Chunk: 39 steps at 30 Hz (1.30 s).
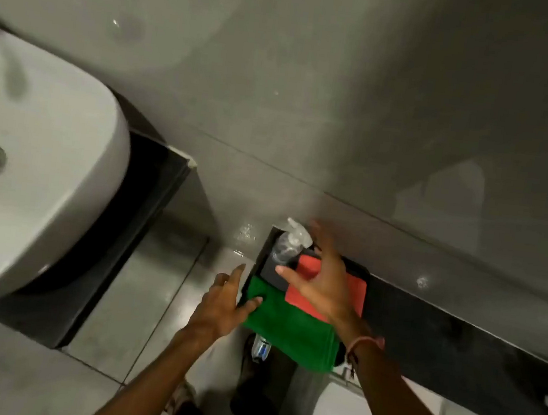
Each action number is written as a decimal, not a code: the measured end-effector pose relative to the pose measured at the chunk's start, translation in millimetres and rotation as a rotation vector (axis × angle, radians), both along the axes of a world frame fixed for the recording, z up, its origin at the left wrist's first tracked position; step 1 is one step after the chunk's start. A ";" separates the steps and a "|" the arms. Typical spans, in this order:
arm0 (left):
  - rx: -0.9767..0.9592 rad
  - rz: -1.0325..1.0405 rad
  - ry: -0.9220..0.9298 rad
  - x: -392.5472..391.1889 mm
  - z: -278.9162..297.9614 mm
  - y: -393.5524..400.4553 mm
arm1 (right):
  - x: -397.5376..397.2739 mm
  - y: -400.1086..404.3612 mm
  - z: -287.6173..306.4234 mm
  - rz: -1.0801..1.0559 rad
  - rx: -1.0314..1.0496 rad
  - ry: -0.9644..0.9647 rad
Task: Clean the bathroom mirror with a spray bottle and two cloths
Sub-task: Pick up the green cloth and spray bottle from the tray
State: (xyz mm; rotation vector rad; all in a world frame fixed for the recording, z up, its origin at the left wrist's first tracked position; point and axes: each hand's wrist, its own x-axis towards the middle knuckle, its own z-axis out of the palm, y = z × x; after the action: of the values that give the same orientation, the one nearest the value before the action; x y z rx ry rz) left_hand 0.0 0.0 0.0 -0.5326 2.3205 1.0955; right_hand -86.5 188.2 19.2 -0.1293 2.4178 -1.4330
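Observation:
A clear spray bottle [288, 242] lies at the far end of a dark ledge [424, 324], close to the wall. A red cloth [306, 270] lies beside it, and a green cloth [292, 330] overlaps the ledge's near corner. My right hand [322, 282] hovers with spread fingers over the red cloth, its fingertips near the bottle. My left hand [226, 301] is open at the ledge's left edge, its thumb touching the green cloth. The view is blurred. No mirror is in sight.
A white washbasin [37, 185] with a metal drain sits on a dark counter [150, 192] at the left. Grey glossy wall tiles fill the top. A tiled floor lies below, with my legs and a small object [261, 350] under the ledge.

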 end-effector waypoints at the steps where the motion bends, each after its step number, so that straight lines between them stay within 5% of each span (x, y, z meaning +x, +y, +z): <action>1: 0.010 -0.026 -0.026 -3.0 -12.5 3.7 | -10.7 -1.7 -11.1 0.050 -0.014 0.038; 8: -0.097 -0.168 0.001 -11.8 -31.1 11.6 | -46.2 -32.0 -36.6 0.351 -0.050 0.246; 19: -0.357 -0.344 0.083 -15.3 -22.8 21.7 | -33.1 -43.2 3.7 0.037 -0.027 0.352; 23: -0.089 -0.330 0.194 -28.2 10.5 12.5 | -23.6 -39.0 61.5 0.052 -0.151 0.396; 26: 0.246 -0.307 0.238 -41.3 72.2 -12.4 | -21.8 -40.7 122.4 0.033 -0.268 0.416; 30: 0.374 -0.287 0.352 -66.6 185.0 -63.1 | -12.3 -56.3 208.2 0.007 -0.363 0.355; 35: 0.354 -0.299 0.577 -97.6 380.5 -145.8 | -12.4 -91.2 322.0 0.054 -0.564 0.370; 39: 0.187 -0.361 0.733 -106.0 516.0 -185.0 | -14.8 -127.2 404.8 0.127 -0.651 0.562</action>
State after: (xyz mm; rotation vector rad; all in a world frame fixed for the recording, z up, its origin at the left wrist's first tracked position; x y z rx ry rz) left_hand -106.0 -185.0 516.0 0.4277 2.7031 1.4620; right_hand -101.3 61.0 423.9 -0.9237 2.1398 -2.2986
